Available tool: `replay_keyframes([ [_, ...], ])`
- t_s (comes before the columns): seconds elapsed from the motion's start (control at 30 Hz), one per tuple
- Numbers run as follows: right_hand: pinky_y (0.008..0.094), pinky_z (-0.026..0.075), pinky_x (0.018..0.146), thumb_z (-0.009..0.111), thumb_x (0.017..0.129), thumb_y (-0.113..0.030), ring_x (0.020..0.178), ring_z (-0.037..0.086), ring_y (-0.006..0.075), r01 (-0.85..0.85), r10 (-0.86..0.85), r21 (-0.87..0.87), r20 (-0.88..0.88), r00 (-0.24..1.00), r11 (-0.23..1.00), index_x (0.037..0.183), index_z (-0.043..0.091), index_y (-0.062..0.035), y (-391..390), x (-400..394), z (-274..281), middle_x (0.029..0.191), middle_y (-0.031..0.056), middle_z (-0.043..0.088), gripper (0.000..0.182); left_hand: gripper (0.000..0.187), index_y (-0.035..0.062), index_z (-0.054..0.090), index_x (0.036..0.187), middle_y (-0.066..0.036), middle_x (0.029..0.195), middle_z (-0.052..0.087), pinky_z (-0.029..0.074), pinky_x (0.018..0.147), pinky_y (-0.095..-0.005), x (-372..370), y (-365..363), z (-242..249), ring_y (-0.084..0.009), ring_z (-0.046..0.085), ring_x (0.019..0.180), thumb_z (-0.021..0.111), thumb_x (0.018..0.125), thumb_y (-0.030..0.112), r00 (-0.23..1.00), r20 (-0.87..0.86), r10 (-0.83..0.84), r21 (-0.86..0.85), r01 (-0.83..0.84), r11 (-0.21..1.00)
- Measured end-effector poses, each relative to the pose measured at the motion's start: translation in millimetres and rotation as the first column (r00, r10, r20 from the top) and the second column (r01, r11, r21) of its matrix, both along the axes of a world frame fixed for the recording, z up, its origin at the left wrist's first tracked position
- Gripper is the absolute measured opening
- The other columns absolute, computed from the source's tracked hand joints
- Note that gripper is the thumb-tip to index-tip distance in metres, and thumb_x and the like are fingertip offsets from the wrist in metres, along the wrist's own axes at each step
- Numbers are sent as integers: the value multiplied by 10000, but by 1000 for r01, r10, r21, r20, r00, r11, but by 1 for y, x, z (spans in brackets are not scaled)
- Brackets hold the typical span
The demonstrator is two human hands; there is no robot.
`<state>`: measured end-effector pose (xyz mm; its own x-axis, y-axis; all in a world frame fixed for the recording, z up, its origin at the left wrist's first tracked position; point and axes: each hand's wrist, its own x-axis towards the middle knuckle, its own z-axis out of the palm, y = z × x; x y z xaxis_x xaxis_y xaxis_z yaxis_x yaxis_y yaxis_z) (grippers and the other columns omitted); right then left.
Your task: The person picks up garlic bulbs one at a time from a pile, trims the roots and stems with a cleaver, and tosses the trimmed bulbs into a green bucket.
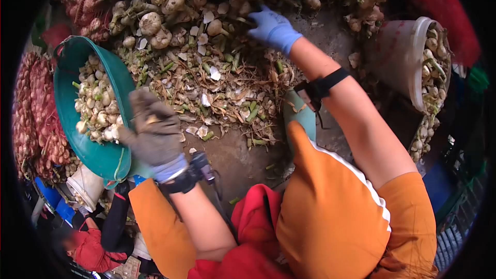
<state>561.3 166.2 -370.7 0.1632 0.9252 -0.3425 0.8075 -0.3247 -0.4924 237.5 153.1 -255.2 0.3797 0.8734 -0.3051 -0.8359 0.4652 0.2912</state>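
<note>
My right hand, in a light blue glove, reaches to the near edge of a heap of dirty, pale bulbs that look like onions or garlic. Its fingers are apart, and a thin stem lies by the fingertips. My left hand, in a grey-brown glove and slightly blurred, is beside the rim of a tilted green tub. Its thumb stands off from the fingers, and I see nothing held. Inside the tub are cleaner, trimmed bulbs with short stems.
Dry skins and green stem cuttings cover the floor between my hands. At the right leans a white bucket of bulbs. Red net sacks line the left side. A person in red works at the lower left near another white bucket.
</note>
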Motion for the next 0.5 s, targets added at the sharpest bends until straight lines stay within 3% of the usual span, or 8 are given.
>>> replay_keyframes([
  [0.1,421,495,957,647,788,-406,1079,613,374,51,-49,41,-46,998,998,1200,661,-175,-19,-14,-22,1246,189,595,472,543,18,451,1357,-142,1259,593,569,908,-399,32,-25,-49,-294,608,1115,525,977,399,976,-139,-169,-47,164,985],
  [0.17,392,517,891,695,782,-408,990,659,321,9,-110,-237,-416,903,971,1167,671,-118,-33,-21,0,1052,154,688,483,552,30,427,1387,-147,1380,502,528,986,-368,57,-57,-63,-270,564,1200,595,951,324,870,-446,-209,-76,196,978],
  [0.23,329,518,793,752,772,-405,878,657,201,89,-376,-374,-828,415,923,1080,694,-63,-70,-43,16,854,88,696,464,586,31,395,1429,-95,1353,515,501,955,-299,71,-82,-105,-184,557,1172,609,966,319,588,-789,-180,-40,243,969],
  [0.27,289,499,700,769,785,-390,766,602,110,111,-261,-237,-915,309,965,976,699,-34,-82,-53,31,807,34,658,410,559,38,403,1418,-69,1324,520,483,949,-270,85,-79,-86,-150,554,1141,647,947,217,710,-681,-179,38,279,960],
  [0.37,302,493,705,727,822,-372,748,590,129,108,-407,-399,-822,398,911,899,686,-38,-96,-44,69,773,43,650,345,624,62,408,1403,-79,1285,543,499,935,-289,90,-73,-66,-179,575,1115,711,857,73,563,-820,-105,119,346,930],
  [0.43,371,523,744,716,794,-335,877,656,258,37,25,148,-397,917,988,930,672,-87,-95,-31,78,953,122,652,287,629,75,410,1383,-87,1263,551,507,946,-307,85,-76,-57,-178,573,1098,723,838,41,622,-769,-147,74,315,946],
  [0.47,385,530,758,709,789,-315,906,652,278,-99,152,188,-294,944,977,954,658,-94,-98,-28,83,1010,112,636,280,637,87,412,1364,-95,1241,558,514,957,-324,82,-77,-51,-178,571,1082,734,820,9,678,-711,-186,25,289,957],
  [0.5,400,536,771,703,785,-295,934,647,298,-234,274,210,-186,944,949,977,645,-102,-102,-28,86,1067,103,621,278,681,68,386,1380,-118,1280,537,518,965,-350,91,-73,-24,-220,585,1102,748,806,7,454,-831,-321,-165,351,922],
])
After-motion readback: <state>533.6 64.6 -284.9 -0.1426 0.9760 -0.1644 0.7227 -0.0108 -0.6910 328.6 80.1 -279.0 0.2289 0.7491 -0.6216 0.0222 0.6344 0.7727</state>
